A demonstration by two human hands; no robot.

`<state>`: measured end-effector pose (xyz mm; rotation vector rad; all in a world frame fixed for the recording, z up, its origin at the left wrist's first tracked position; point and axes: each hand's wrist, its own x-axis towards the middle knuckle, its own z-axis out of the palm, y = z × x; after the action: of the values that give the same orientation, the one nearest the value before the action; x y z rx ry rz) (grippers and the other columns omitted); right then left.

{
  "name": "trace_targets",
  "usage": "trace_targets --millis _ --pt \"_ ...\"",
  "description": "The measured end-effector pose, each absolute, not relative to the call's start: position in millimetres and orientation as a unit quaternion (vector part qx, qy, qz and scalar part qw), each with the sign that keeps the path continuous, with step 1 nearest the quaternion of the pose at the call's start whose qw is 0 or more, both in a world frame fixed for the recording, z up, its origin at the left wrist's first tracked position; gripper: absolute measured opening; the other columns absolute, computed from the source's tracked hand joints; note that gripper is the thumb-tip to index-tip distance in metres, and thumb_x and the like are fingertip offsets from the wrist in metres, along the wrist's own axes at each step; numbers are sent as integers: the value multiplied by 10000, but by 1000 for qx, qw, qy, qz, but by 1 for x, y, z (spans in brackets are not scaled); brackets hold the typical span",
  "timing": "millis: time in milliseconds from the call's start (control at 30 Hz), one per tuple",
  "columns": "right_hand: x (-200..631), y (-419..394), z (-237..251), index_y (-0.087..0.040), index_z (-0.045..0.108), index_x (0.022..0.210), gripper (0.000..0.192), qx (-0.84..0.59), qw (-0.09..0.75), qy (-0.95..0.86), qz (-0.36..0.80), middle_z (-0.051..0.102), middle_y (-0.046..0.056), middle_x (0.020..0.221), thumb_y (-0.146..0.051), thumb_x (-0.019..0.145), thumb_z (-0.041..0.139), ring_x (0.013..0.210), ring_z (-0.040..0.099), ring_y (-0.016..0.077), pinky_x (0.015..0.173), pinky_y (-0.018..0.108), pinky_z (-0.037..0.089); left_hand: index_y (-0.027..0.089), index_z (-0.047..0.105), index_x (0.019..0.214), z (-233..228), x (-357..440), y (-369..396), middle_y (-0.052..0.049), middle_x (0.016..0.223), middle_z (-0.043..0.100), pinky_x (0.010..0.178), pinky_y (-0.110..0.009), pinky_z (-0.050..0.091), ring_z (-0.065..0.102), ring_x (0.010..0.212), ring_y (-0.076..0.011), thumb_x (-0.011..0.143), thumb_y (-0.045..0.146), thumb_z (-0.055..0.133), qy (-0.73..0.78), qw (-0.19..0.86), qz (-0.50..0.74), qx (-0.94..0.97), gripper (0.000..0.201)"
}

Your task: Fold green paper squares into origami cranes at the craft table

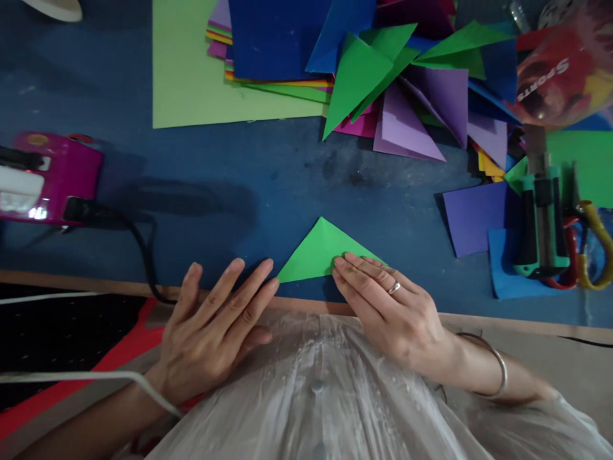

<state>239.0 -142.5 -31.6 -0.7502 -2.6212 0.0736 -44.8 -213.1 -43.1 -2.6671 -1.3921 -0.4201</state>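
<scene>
Green paper triangle (320, 254) lies flat at the near edge of the blue table (239, 179), between the two hands. Left hand (211, 332): fingers released, spread flat, one fingertip touching the triangle's left corner. Right hand (387, 310): fingers straight, together, pressing the triangle's right corner, grasping nothing. Stack of coloured sheets (278, 45) lies well apart, at the far side.

Matt green paper triangle (322, 252)
</scene>
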Motion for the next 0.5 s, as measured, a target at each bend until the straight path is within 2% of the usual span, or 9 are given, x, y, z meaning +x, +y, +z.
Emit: trace_targets --millis 100,267,333,433,500 --pt "240 -142 -32 1 706 1255 351 -265 203 -942 26 743 152 1301 2 988 477 1241 698 282 1056 383 596 159 588 1451 -44 -49 -216 -115 1427 660 1339 -555 163 357 1544 -304 1077 390 460 -461 62 -128 -876 458" --pt "242 -142 -34 -10 690 1287 355 -265 196 -944 30 726 148 1336 -18 1003 477 1276 674 282 1062 389 579 49 615 1380 -45 -54 -208 -186 1303 729 1320 -546 223 373 1535 -284 1075 300 377 -427 58 -177 -885 461" --pt "242 -142 -35 -16 694 1278 334 -268 198 -943 30 735 144 1319 -31 1007 501 1255 686 276 1038 384 585 55 652 1316 -43 -57 -201 -195 1234 760 1300 -538 285 496 1461 -288 1015 208 421 -415 47 -218 -882 408" --pt "240 -140 -34 -19 706 1239 285 -269 209 -940 28 763 137 1258 -46 1004 549 1198 713 253 984 361 593 84 704 1187 -36 -59 -188 -186 1147 793 1240 -500 409 706 1234 -295 880 76 579 -417 57 -267 -867 331" --pt "236 -137 -33 -46 719 1207 247 -278 216 -936 16 781 112 1215 -65 1002 582 1129 734 224 923 336 594 69 712 1151 -29 -58 -177 -202 1130 794 1149 -463 514 743 1167 -297 859 20 608 -429 61 -292 -853 315"
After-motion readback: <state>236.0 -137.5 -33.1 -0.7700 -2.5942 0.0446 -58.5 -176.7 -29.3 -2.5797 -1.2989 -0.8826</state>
